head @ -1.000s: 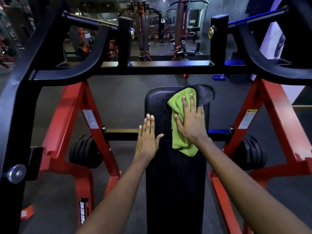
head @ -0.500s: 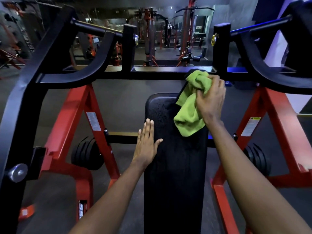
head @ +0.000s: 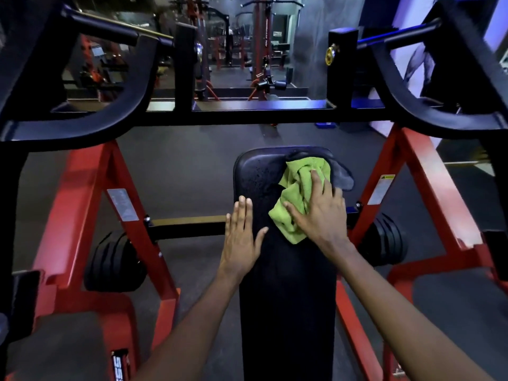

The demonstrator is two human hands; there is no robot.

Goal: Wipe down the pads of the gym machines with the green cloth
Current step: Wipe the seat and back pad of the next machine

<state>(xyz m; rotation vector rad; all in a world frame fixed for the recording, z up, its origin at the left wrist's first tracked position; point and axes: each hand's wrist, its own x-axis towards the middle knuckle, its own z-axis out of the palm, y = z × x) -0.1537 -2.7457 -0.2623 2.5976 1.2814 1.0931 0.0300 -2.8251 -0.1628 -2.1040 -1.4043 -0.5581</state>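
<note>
A long black bench pad [head: 286, 298] runs away from me down the middle of a red and black press machine. A crumpled green cloth [head: 298, 193] lies on the pad's far right part. My right hand [head: 321, 215] presses flat on the cloth, fingers spread, covering its right side. My left hand [head: 242, 237] rests flat and open on the pad's left edge, beside the cloth and apart from it. A torn flap of pad cover [head: 342, 176] sticks out at the far right corner.
Red frame legs [head: 121, 210] [head: 428, 188] stand on both sides of the pad. A black crossbar with curved arms [head: 261, 116] spans above its far end. Black weight plates [head: 115, 262] [head: 387, 240] hang low on each side. Other machines stand behind on grey floor.
My right hand, which had lifted the bunched cloth up near the crossbar, has come back down and presses it flat on the pad's far end. The left hand has stayed put.
</note>
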